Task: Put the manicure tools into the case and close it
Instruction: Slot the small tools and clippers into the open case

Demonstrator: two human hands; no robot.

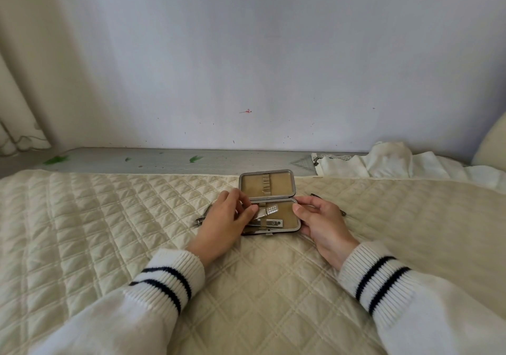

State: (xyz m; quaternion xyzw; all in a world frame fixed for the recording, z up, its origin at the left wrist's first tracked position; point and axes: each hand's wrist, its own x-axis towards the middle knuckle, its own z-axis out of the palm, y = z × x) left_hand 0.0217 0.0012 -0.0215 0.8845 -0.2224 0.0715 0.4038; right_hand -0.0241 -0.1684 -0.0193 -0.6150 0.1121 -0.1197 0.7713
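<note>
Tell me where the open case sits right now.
In the head view, the case lies open on the quilt at centre, near the far edge, lid toward the wall. The left hand and right hand flank its lower half.

A bed [82, 217] under a cream quilted cover is carrying an open manicure case [269, 204], loose metal tools [201, 219] lying left of it, another tool [315, 196] lying at its right.
</note>
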